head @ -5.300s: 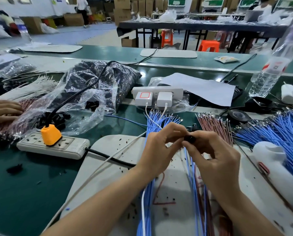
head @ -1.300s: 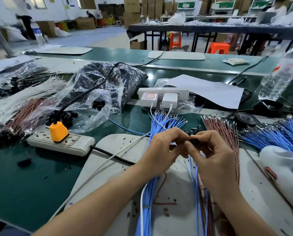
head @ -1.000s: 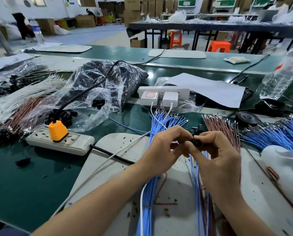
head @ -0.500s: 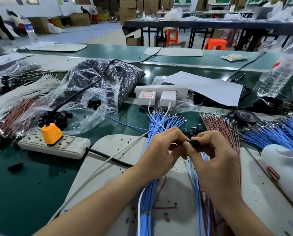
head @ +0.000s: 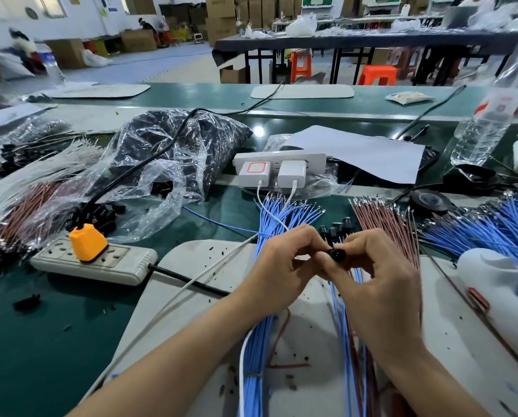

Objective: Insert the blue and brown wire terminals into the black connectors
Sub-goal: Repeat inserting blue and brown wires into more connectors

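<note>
My right hand (head: pixel 381 284) pinches a small black connector (head: pixel 336 253) between thumb and fingers, above the grey mat (head: pixel 191 266). My left hand (head: pixel 285 266) meets it from the left with curled fingertips at the connector; what they pinch is hidden. Blue wires (head: pixel 346 299) hang below my hands. A bundle of blue wires (head: pixel 269 224) lies under my left hand, its terminals pointing away. Brown wires (head: pixel 381 218) lie to the right of it. A few loose black connectors (head: pixel 337 228) sit just behind my fingers.
A white power strip (head: pixel 101 261) with an orange plug (head: pixel 87 242) lies left. A plastic bag of black parts (head: pixel 173 152), a strip with two chargers (head: pixel 279 167), paper, a water bottle (head: pixel 489 115), more blue wires (head: pixel 498 224) and a white tool (head: pixel 498 281) surround the mat.
My hands stay together at the connector with only small finger movements. The camera view shifts slightly.
</note>
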A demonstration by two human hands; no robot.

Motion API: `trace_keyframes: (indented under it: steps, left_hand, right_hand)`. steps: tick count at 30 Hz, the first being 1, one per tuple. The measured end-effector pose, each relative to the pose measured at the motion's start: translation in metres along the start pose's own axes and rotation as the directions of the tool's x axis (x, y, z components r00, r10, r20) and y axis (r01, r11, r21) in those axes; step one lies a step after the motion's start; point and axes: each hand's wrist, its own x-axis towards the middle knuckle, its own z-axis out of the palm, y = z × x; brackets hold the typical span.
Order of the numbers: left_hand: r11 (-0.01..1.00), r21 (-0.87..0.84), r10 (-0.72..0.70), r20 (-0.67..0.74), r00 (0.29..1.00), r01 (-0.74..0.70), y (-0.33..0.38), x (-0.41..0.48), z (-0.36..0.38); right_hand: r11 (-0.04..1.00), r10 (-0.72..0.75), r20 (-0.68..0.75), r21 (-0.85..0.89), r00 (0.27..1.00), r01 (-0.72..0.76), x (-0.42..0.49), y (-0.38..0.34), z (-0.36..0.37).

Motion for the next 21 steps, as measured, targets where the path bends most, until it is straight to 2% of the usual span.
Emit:
trace_keyframes:
  steps: [17,21]
  left_hand:
    - [1.0,-0.021,0.01,-0.021,1.0,-0.011,-0.0013,-0.0003,-0.0017]
    - [0.999,0.003,0.049,-0.016,0.999,-0.049,0.0018,-0.0012,0.0001]
  right_hand:
    - [0.996,-0.089,0.001,0.014,0.996,0.089,0.0007,0.0004,0.0]
    - [0.993,-0.114,-0.022,-0.001,0.993,0.114,0.0005,0.0002,-0.0029]
